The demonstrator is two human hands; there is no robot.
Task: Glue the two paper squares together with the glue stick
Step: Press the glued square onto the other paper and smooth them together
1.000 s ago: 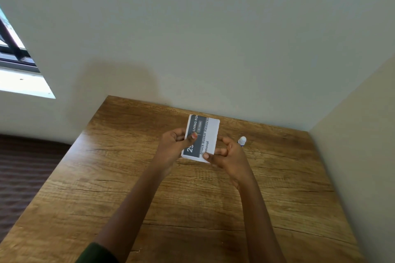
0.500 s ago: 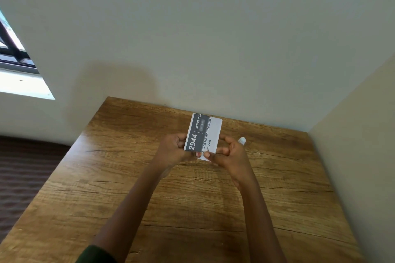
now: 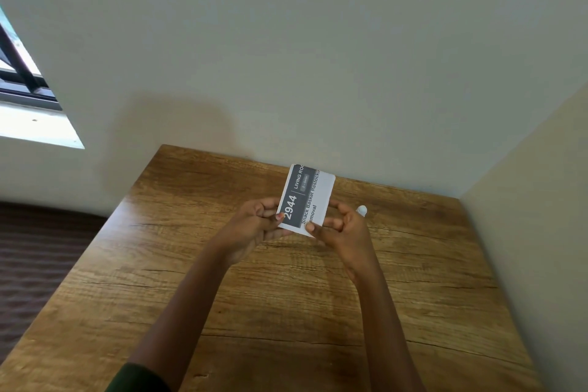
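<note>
Both hands hold a white paper card (image 3: 313, 197) with a dark grey band and printed text, tilted up over the far part of the wooden table (image 3: 286, 312). My left hand (image 3: 254, 226) pinches its lower left corner between thumb and fingers. My right hand (image 3: 342, 227) pinches its lower right edge. Whether this is one sheet or two squares pressed together I cannot tell. A small white glue stick (image 3: 361, 210) shows just behind my right hand, mostly hidden by it.
The table stands in a corner, with a pale wall (image 3: 318, 57) right behind it and another wall (image 3: 541, 200) along its right side. A window (image 3: 22, 89) is at the upper left. Dark floor (image 3: 38, 264) lies left of the table.
The card has been raised and shifted slightly right and away from me. My left thumb slid off the dark band toward the lower left corner, uncovering the number.
</note>
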